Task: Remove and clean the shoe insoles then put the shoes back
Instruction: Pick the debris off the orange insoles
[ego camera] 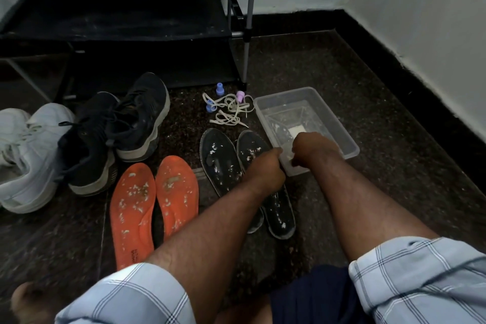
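Insoles are out of the shoes and lie on the floor mid-frame: orange pair (153,208) at lower centre-left, black pair (231,173) just right of them, both flecked w/ white soapy bits. Dark sneakers (118,131) and white sneakers (26,150) sit at left, in front of a black shoe rack (118,21) at upper left. Loose laces (230,110) w/ small blue and lilac caps lie at centre, next to a clear plastic tub (342,137) w/ a little water and something white in the bottom.

Only one view. Both hands meet at the tub's near corner, forearms reaching in from lower frame, sleeves rolled up. Left hand (265,166) is curled w/ its fingertips at the tub's rim; right hand (313,147) is bent down at the wrist into the tub, fingers hidden. Can't tell if either hand grips anything.

Step in hand, prob.: fetching or wringing a wet cloth or sponge to wipe the insoles. To do it well: squeeze out excess over the tub so the floor stays dry, steady the tub, then wipe one insole heel to toe.
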`<state>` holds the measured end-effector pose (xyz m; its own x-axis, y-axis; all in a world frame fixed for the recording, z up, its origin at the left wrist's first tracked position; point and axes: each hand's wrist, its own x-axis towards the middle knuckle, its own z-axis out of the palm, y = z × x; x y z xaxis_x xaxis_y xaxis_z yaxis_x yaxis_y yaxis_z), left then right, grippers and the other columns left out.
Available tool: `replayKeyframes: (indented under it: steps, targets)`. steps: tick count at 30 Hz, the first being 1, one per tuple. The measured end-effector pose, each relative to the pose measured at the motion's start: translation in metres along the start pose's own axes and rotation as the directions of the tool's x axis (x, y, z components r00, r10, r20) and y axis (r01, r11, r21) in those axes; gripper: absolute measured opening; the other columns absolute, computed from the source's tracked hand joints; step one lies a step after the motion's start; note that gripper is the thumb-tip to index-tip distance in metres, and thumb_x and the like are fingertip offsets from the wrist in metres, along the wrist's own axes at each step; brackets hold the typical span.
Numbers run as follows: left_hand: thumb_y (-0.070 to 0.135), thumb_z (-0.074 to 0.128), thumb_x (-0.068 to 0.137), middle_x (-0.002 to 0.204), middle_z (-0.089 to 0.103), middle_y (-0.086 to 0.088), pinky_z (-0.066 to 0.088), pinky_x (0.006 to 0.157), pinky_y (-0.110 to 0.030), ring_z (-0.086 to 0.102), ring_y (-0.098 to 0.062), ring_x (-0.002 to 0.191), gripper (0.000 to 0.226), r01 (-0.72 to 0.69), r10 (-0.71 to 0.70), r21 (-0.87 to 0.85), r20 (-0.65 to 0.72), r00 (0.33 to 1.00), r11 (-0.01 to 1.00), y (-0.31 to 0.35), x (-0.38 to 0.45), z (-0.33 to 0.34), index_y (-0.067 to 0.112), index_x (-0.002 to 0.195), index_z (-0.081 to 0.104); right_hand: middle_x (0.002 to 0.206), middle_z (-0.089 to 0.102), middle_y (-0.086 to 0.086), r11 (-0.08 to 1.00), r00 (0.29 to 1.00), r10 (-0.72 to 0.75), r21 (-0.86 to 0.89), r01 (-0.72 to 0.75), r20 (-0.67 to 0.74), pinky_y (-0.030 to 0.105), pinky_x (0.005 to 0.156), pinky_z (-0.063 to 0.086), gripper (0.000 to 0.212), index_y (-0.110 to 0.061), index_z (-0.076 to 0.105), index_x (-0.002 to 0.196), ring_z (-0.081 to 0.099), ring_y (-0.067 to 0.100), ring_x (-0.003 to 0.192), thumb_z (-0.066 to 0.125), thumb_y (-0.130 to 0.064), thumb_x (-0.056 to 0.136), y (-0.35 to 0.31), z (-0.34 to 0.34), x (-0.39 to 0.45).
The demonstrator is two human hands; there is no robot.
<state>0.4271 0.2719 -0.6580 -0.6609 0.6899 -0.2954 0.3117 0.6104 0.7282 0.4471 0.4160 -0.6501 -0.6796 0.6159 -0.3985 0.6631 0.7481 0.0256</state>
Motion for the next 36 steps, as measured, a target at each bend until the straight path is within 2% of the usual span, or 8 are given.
replayKeyframes:
  steps: [10,15,17,19,22,27,32,36]
  targets:
    - [0.004,0.052,0.087,0.149,0.048,-0.013,0.038,0.113,-0.032,0.046,-0.029,0.137,0.068,0.036,-0.034,-0.014,0.122,0.992,0.999,-0.002,-0.004,0.009,0.020,0.152,0.038,0.092,0.059,0.007,0.996,0.991,0.089,-0.007,-0.089,0.096,0.042,0.086,0.054,0.045,-0.012,0.062,0.104,0.063,0.028,0.097,0.082,-0.032,0.070,0.010,0.007,-0.007]
    - [0.009,0.050,0.091,0.131,0.063,-0.010,0.047,0.103,-0.036,0.059,-0.028,0.121,0.046,0.022,-0.017,-0.151,0.039,0.999,0.988,0.001,-0.011,-0.003,0.015,0.137,0.055,0.079,0.059,0.002,0.965,0.989,0.143,0.227,-0.133,-0.027,0.036,0.074,0.053,0.035,-0.012,0.058,0.084,0.057,0.020,0.076,0.077,-0.037,0.069,0.020,-0.016,-0.019]
    - [0.010,0.050,0.095,0.128,0.064,-0.012,0.051,0.099,-0.038,0.062,-0.030,0.115,0.046,0.069,-0.067,-0.244,0.015,0.998,0.967,0.001,-0.012,-0.013,0.016,0.140,0.051,0.082,0.067,0.008,0.833,0.986,0.168,0.539,-0.129,-0.023,0.040,0.074,0.058,0.023,-0.010,0.063,0.082,0.064,0.023,0.076,0.075,-0.029,0.076,0.017,-0.026,-0.033]
    - [0.010,0.050,0.097,0.118,0.067,-0.012,0.054,0.085,-0.038,0.066,-0.029,0.097,0.040,0.140,-0.140,-0.426,0.031,0.990,0.894,0.003,-0.018,-0.025,0.017,0.136,0.052,0.092,0.071,0.015,0.472,0.991,0.109,0.874,-0.116,0.073,0.043,0.079,0.060,0.014,-0.006,0.064,0.090,0.070,0.028,0.082,0.071,-0.013,0.081,0.006,-0.030,-0.057]
    - [0.002,0.048,0.097,0.095,0.068,-0.009,0.049,0.063,-0.027,0.063,-0.016,0.072,0.022,0.162,-0.175,-0.692,0.052,0.983,0.703,0.008,-0.042,-0.051,0.015,0.109,0.061,0.100,0.070,0.020,0.138,0.994,-0.090,0.989,-0.049,0.062,0.039,0.071,0.061,0.017,-0.008,0.060,0.096,0.071,0.028,0.080,0.064,0.004,0.085,-0.015,-0.032,-0.092]
    - [-0.003,0.053,0.096,0.085,0.070,-0.015,0.054,0.057,-0.019,0.067,-0.019,0.072,0.014,0.087,-0.204,-0.852,-0.024,0.979,0.517,-0.006,-0.101,-0.093,0.004,0.100,0.065,0.095,0.070,0.014,-0.013,0.967,-0.243,0.997,0.072,-0.073,0.025,0.059,0.058,0.018,-0.007,0.067,0.098,0.069,0.018,0.071,0.058,0.007,0.090,-0.060,-0.033,-0.149]
    - [-0.002,0.059,0.094,0.092,0.072,-0.016,0.059,0.071,-0.027,0.072,-0.024,0.080,0.009,0.076,-0.241,-0.845,-0.064,0.969,0.529,-0.028,-0.166,-0.127,0.006,0.092,0.062,0.099,0.072,0.013,-0.051,0.888,-0.446,0.993,0.102,-0.114,0.033,0.080,0.058,0.021,-0.003,0.066,0.112,0.069,0.021,0.086,0.060,-0.002,0.093,-0.097,-0.020,-0.200]
    - [-0.002,0.053,0.096,0.094,0.074,-0.013,0.060,0.070,-0.030,0.073,-0.023,0.078,0.018,0.110,-0.255,-0.747,-0.083,0.963,0.655,-0.049,-0.219,-0.168,0.005,0.108,0.064,0.088,0.066,0.016,-0.034,0.908,-0.363,0.977,0.210,-0.208,0.028,0.064,0.058,0.023,0.005,0.065,0.107,0.066,0.018,0.070,0.070,0.001,0.085,-0.113,-0.026,-0.227]
